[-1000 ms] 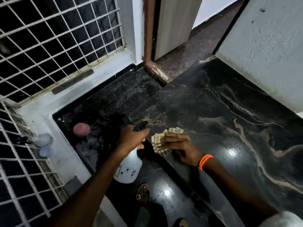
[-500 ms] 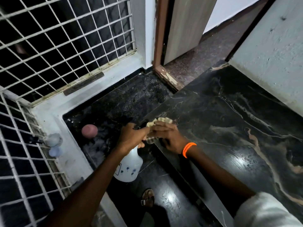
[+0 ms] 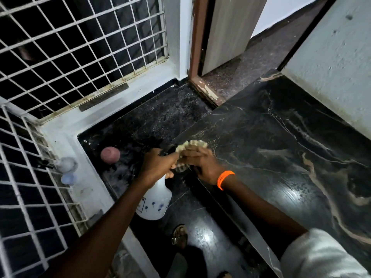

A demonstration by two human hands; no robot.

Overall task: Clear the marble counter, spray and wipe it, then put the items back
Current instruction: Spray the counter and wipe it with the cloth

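Observation:
The black marble counter (image 3: 281,149) with pale veins fills the right side. At its near left corner my right hand (image 3: 202,163), with an orange band on the wrist, presses a beige checked cloth (image 3: 192,146) flat on the stone. Right beside it, my left hand (image 3: 158,164) grips the black trigger head of a white spray bottle (image 3: 155,201) with small blue flowers. The bottle hangs below the counter edge, over the floor. The two hands touch at the cloth.
A pink round object (image 3: 110,154) lies on the dark lower floor. Two pale knobs (image 3: 67,169) sit on the white ledge by the window grille (image 3: 80,47). A sandalled foot (image 3: 179,235) stands below. A door frame (image 3: 197,37) rises behind; a grey wall (image 3: 333,63) borders the counter.
My right hand has slid the cloth left and away to the counter's corner, up against my left hand. The spray bottle has stayed in my left hand.

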